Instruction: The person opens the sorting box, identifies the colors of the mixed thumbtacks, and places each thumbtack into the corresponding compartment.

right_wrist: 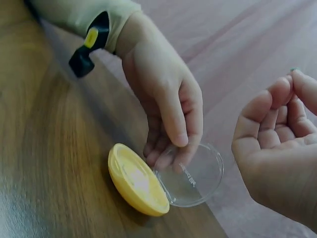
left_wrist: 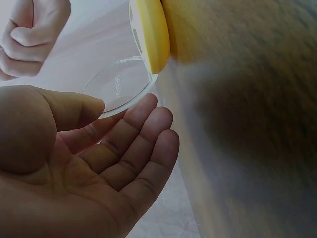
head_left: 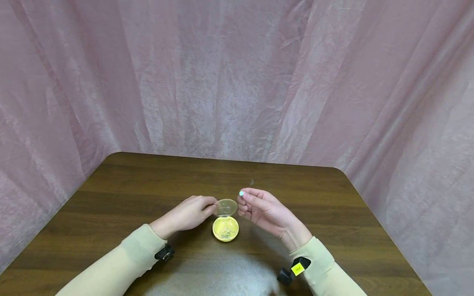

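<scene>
A round yellow pill case (head_left: 226, 222) lies on the table, its inside split by dividers. Small marks or items show in its front part, too small to tell which. Its clear hinged lid (head_left: 228, 208) stands raised at the back. My left hand (head_left: 191, 211) pinches the lid's left edge between thumb and fingers, as the left wrist view also shows at the lid (left_wrist: 116, 87). To the right of the lid, my right hand (head_left: 266, 210) holds up a small pale green pill (head_left: 241, 193) between thumb and forefinger. Only a sliver of the pill (right_wrist: 294, 70) shows in the right wrist view.
The brown wooden table (head_left: 148, 172) has rounded far corners. A pink curtain (head_left: 222, 82) hangs behind it and along its sides. Each wrist wears a black strap, with a yellow label (head_left: 297, 269) on the right one. A faint small mark (head_left: 252, 181) shows beyond the right hand.
</scene>
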### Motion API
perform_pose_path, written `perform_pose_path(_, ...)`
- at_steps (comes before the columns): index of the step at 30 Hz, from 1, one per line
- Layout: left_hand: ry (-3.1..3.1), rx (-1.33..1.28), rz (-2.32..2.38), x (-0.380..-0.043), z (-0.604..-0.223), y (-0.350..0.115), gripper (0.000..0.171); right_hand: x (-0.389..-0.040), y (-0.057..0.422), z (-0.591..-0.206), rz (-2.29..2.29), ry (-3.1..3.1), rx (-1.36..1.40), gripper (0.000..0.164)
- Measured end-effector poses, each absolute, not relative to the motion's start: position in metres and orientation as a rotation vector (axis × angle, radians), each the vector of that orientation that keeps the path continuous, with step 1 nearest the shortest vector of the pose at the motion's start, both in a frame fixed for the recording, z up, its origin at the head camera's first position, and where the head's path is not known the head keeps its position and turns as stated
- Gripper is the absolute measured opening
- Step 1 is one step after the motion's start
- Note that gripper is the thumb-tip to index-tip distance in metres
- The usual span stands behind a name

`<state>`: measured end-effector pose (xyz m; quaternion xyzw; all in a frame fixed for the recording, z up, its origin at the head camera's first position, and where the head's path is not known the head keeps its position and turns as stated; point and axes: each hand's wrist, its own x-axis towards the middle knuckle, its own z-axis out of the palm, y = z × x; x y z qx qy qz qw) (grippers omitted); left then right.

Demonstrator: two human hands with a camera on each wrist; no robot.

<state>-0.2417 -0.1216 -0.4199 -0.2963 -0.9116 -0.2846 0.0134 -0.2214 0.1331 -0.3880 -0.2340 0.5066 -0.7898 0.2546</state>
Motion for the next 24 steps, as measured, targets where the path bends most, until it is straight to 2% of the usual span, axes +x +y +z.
perform_pose_path(6,-2.839,-0.923,-0.887,-0.241,-0.419,-0.122,0.015,-0.22,0.133,-0.385,-2.103,1.315,-0.674,0.021)
perform_pose_path(11,-2.84,-0.918,-0.877,-0.241,-0.42,-0.122,0.015,-0.22,0.133,-0.384,-2.067,1.36,-0.671,0.017)
perform_pose_path(14,-2.828,-0.926,-0.862,-0.242,-0.42,-0.12,0.016,-0.218,0.134,-0.381,-2.006,1.6,-0.648,0.01)
perform_pose_path(20,-2.802,-0.949,-0.854,-0.245,-0.419,-0.119,0.016,-0.211,0.131,-0.376,-1.588,2.288,-0.725,0.018)
perform_pose_path(24,-2.813,-0.939,-0.844,-0.244,-0.418,-0.119,0.015,-0.207,0.124,-0.38,-1.084,2.771,-0.895,0.005)
